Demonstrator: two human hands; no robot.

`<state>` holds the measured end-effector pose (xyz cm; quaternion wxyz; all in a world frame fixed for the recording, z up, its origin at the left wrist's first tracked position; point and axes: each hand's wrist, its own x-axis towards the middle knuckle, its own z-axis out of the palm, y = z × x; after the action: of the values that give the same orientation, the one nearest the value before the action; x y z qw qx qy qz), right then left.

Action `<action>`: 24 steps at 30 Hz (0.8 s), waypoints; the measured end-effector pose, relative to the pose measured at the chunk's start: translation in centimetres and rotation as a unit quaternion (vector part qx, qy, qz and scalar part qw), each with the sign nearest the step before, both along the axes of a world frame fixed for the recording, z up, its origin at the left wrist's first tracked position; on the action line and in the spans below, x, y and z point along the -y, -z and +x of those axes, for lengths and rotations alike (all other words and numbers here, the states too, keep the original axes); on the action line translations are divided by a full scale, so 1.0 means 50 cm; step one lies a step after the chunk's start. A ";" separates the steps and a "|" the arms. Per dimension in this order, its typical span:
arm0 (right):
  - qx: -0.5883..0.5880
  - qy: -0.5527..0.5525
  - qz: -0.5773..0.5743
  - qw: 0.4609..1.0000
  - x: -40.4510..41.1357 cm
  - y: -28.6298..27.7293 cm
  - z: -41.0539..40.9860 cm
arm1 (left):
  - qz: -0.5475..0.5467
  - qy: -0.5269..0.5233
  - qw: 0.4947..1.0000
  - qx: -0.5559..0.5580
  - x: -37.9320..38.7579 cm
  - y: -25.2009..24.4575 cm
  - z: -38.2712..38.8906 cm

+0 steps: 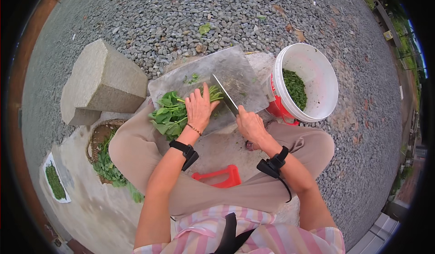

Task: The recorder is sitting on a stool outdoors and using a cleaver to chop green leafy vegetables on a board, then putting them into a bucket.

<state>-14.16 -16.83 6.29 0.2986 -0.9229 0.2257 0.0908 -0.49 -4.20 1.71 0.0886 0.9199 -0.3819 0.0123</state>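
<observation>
My left hand (198, 108) presses down on a bunch of leafy greens (168, 115), fingers spread over the stems. The leaves spill out to the left of it, and the cut stem ends (214, 93) stick out on the right. My right hand (250, 124) grips a knife (225, 96) by its handle, which the fingers hide. Its broad blade stands on edge close beside the stem ends; I cannot tell whether it touches them. Beneath lies a grey, worn cutting board (238, 67), with a few chopped bits (193, 78) near its far edge.
On the right a white bucket (321, 84), tilted towards me, holds chopped greens (294, 89). A concrete block (115, 91) stands at left. Behind my left knee is a wicker basket (91, 145) of greens. A red plastic stool (226, 179) shows beneath me. Gravel (163, 23) lies beyond the board.
</observation>
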 end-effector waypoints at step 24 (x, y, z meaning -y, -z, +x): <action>-0.026 -0.047 -0.041 0.998 -0.048 -0.006 0.069 | 0.034 0.046 0.997 0.048 -0.008 0.053 -0.004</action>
<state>-10.69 -14.41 6.57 0.2498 -0.9413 0.1933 0.1189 -0.70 -3.79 -0.93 0.0397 0.9022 -0.4277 0.0394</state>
